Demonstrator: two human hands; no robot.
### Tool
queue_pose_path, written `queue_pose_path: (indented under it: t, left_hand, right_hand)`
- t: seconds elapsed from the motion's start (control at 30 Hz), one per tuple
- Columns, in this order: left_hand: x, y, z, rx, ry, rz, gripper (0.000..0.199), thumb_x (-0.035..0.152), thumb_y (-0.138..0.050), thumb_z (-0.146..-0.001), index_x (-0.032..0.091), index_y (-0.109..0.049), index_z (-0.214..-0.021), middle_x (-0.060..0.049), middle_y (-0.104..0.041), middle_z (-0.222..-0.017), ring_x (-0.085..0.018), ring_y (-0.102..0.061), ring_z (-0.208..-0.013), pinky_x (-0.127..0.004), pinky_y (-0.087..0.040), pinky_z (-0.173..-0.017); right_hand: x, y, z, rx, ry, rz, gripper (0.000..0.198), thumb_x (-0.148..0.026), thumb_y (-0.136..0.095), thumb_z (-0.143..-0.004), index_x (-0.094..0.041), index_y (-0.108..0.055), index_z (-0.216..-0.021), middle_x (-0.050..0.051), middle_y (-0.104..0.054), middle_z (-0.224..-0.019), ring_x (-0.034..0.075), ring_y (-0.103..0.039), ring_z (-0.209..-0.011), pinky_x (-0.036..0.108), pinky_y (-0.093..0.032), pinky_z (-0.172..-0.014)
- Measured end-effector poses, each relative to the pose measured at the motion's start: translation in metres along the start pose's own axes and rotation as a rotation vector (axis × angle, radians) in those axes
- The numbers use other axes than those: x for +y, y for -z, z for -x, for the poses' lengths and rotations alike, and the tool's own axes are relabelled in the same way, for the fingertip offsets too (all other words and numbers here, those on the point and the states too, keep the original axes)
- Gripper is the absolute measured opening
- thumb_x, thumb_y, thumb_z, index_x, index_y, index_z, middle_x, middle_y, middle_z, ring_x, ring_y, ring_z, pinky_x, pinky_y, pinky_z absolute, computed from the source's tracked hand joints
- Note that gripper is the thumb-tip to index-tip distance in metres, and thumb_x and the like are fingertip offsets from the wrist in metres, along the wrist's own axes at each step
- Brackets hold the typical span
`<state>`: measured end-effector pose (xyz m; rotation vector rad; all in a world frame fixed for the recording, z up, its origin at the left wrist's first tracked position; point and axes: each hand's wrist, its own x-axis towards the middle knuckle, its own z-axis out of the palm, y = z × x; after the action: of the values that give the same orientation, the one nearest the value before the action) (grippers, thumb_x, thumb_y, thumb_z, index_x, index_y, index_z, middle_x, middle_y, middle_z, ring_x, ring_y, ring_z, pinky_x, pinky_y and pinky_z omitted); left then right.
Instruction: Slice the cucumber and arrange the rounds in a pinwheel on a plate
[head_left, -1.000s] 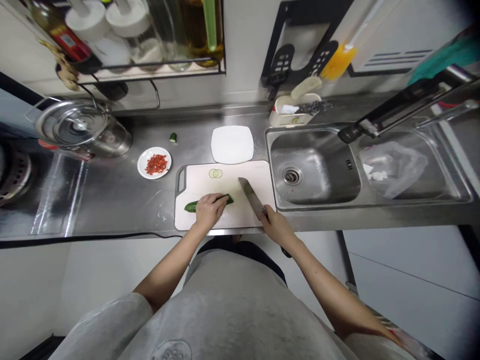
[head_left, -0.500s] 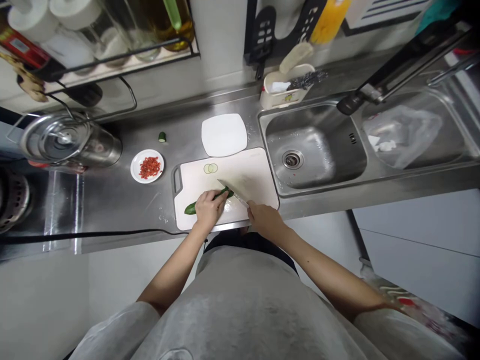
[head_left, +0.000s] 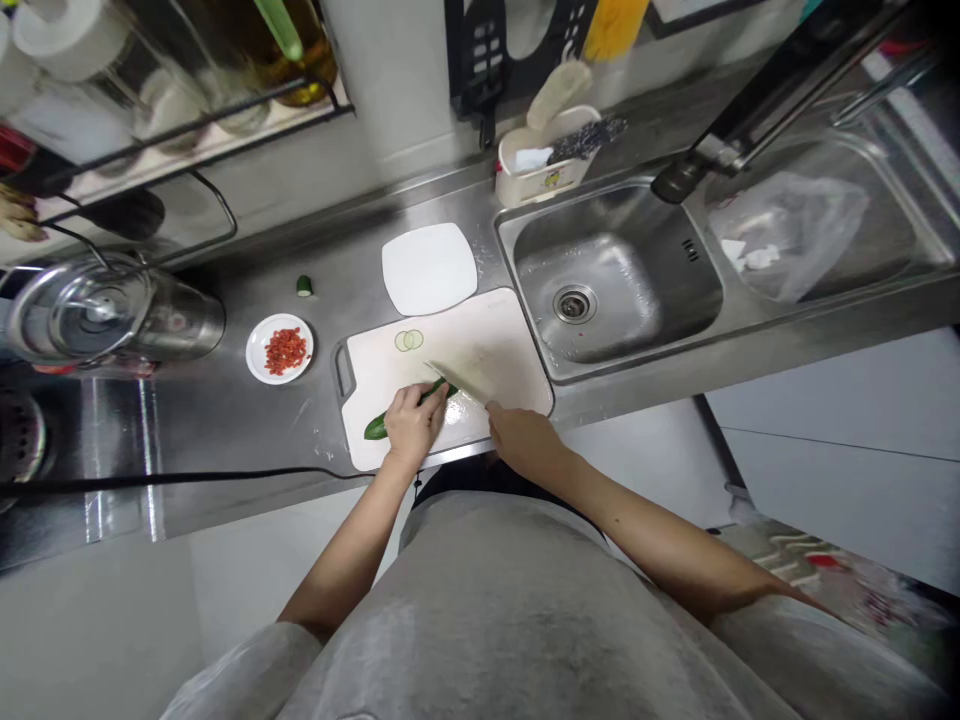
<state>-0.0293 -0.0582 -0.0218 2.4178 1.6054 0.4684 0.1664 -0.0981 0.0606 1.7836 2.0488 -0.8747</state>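
On the white cutting board (head_left: 510,345) lies a green cucumber (head_left: 376,428), slanting up to the right. My left hand (head_left: 412,422) is closed over it and pins it to the board. A knife (head_left: 459,382) is gripped by its handle in my right hand (head_left: 525,440); its blade slants across the cucumber's right end, close to my left fingertips. Two thin, overlapping cucumber slices (head_left: 409,341) rest farther up the board. Beyond the board's left side, a short cucumber end piece (head_left: 304,286) stands on the steel counter.
A square white plate (head_left: 430,268) touches the board's far edge. Left of it is a small plate (head_left: 256,352) of chopped red pieces (head_left: 286,350). The sink (head_left: 615,290) adjoins on the right. A steel pot (head_left: 184,315) and a black cable (head_left: 225,479) are at the left.
The camera view has shifted and tilted slightly. The knife blade lies at a slightly different angle at the cucumber's end. Both hands keep their grips.
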Motion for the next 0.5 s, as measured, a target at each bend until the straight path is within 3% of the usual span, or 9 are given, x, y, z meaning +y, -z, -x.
queue_pose_path:
  t: [0.17,0.5]
  left_hand:
    - [0.0018,-0.002,0.0,0.079,-0.065,-0.042,0.022,0.031,-0.055,-0.09,0.028,-0.074,-0.101,-0.005,-0.068,-0.099,-0.019,-0.055,-0.089,-0.031,-0.043,-0.076]
    - [0.0035,-0.0041,0.0027,0.099,-0.084,-0.051,0.02,0.029,-0.056,-0.089,0.027,-0.073,-0.099,-0.006,-0.068,-0.1,-0.02,-0.055,-0.092,-0.032,-0.043,-0.078]
  right_hand:
    - [-0.0026,-0.003,-0.0002,0.012,-0.001,0.049,0.021,-0.015,-0.035,-0.095,-0.015,-0.051,-0.108,0.012,-0.068,-0.083,0.024,-0.069,-0.08,0.026,-0.045,-0.063]
    - [-0.0061,0.0036,-0.0021,-0.073,-0.008,0.087,0.023,-0.01,-0.033,-0.094,-0.014,-0.051,-0.108,0.013,-0.069,-0.086,0.023,-0.07,-0.082,0.027,-0.049,-0.065]
